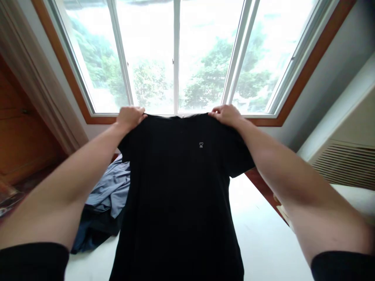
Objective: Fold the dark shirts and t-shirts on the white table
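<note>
The left hand (129, 117) and right hand (227, 114) each close their fingers on a shoulder of a black T-shirt (178, 187). It hangs spread in the air before the window (205, 58), above a white surface (263, 238). Blue-grey clothes (113, 187) lie crumpled near that surface's left edge.

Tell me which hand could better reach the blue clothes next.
Probably the left. The left hand holds the shirt by the shoulder on the side where the blue clothes lie; the right hand holds the other shoulder, with the hanging shirt between.
</note>
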Demonstrator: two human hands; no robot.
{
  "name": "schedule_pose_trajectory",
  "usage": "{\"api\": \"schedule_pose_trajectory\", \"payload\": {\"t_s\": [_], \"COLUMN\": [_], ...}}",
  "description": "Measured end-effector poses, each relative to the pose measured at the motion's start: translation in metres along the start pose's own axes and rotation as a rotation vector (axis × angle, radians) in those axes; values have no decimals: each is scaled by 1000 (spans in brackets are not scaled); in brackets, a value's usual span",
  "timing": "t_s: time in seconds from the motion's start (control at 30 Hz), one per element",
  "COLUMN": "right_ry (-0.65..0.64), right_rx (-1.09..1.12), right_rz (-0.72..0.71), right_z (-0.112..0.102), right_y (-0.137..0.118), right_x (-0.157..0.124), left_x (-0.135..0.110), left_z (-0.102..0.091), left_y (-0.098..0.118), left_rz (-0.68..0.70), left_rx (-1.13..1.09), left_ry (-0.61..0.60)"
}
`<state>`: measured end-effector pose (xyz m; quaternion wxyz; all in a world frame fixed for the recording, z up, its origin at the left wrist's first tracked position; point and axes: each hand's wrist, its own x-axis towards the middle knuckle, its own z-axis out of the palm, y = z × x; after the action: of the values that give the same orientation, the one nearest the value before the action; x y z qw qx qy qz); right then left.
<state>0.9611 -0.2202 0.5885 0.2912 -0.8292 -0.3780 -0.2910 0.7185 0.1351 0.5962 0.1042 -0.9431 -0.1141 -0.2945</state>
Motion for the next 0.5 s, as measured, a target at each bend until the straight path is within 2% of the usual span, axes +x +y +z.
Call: {"api": "schedule_pose_trajectory", "payload": {"t_s": [0.1,0.13,0.2,0.3,0.4,0.5], "right_ry": [-290,-359,-517,-709,-810,-781], "right_rx": [-194,-212,-180,-83,14,-54], "right_rz": [111,154,194,182,176,294], "right_z": [80,101,136,170,193,210], "right_y": [30,38,50,53,51,54], "right_x": [-26,-36,-60,-107,-166,-224], "left_x": [-22,-30,-48,-82,-123,-154], "left_z": [84,109,151,196,232,266], "left_y": [21,28,46,78,104,113], "left_rz": [-36,-42,-33,68,176,125], "left_rx": [96,88,-11,-147,-241,-303], "left_ry": [-132,-164,-302,-474,-565,-602]}}
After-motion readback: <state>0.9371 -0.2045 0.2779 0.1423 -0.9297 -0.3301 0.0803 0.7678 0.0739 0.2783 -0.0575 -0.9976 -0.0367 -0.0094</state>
